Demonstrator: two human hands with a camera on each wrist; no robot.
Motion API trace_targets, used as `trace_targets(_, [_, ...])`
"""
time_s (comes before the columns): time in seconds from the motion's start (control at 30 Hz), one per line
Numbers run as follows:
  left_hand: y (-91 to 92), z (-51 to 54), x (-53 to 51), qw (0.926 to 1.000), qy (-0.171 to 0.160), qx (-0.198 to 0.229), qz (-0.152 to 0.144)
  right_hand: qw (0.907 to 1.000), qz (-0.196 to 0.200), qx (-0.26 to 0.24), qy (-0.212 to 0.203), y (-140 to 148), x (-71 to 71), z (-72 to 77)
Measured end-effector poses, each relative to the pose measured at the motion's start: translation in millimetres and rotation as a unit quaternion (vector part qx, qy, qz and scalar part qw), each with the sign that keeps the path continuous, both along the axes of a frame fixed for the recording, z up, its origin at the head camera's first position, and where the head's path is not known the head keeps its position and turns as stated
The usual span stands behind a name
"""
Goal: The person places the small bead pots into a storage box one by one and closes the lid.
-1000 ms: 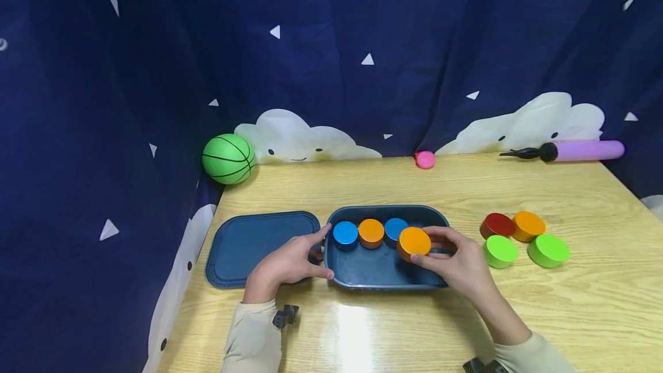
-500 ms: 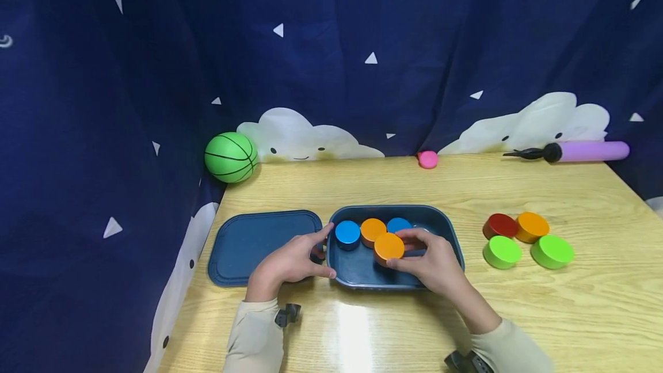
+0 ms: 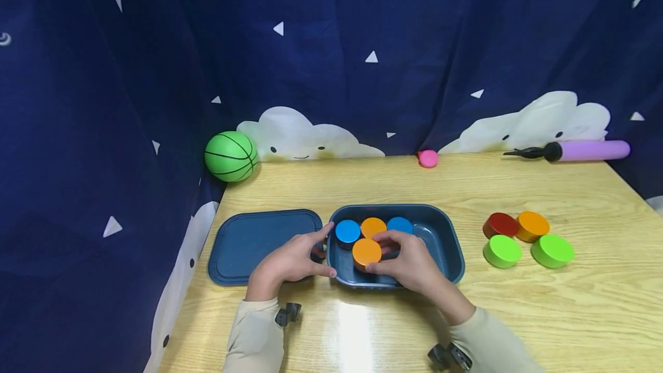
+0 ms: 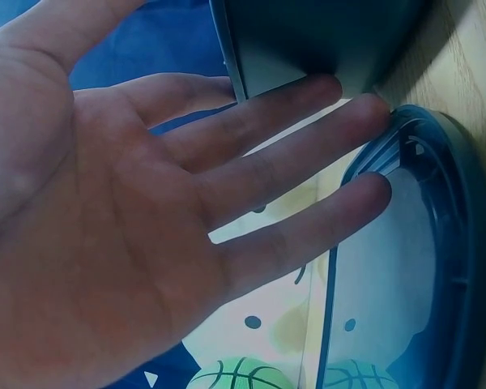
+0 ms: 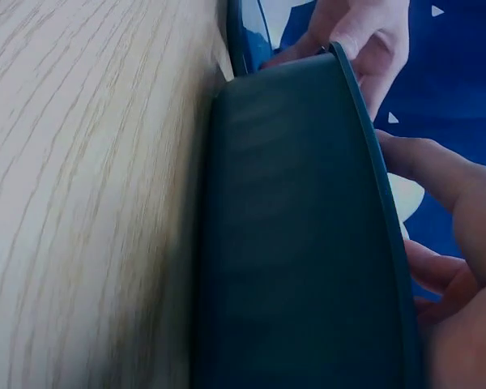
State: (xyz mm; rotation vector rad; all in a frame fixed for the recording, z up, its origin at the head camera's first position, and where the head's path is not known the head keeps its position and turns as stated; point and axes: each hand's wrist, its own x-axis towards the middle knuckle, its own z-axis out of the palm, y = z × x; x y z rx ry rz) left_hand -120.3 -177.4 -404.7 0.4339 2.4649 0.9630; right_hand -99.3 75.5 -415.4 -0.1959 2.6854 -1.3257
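Disc, orange [image 3: 366, 251], held over the front left part of the blue box [image 3: 437, 246]; can't tell if it touches the floor. Right hand [image 3: 406, 261] pinches it between thumb and fingers. One second ago disc and hand were near the box's right end; now shifted left, that end's floor uncovered. Left hand [image 3: 292, 258] same spot, fingers spread straight, thumb and index at the box's left rim.

Row behind the held disc, unchanged: blue disc [image 3: 347, 231], second orange disc [image 3: 373, 227], second blue disc [image 3: 400, 225], its front partly covered by right fingers. In right wrist view the box wall blocks the held disc.

Lid [image 3: 259, 246] flat just left of the box, partly hidden by left hand. Right on the table [image 3: 311, 189]: red disc [image 3: 500, 225], third orange disc [image 3: 533, 226], two green discs [image 3: 502, 251], clustered. Far edge: green ball [image 3: 231, 156], small pink object [image 3: 428, 159], purple pump [image 3: 593, 151]. Curtain [image 3: 331, 45] behind.
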Motion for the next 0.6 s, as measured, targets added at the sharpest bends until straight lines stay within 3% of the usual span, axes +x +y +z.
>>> trace_targets(0.6, [-1.0,-0.7,-0.3,1.0000,0.004,0.002,-0.008,0.9991,0.034,0.007,-0.026,-26,-7.3,-8.6])
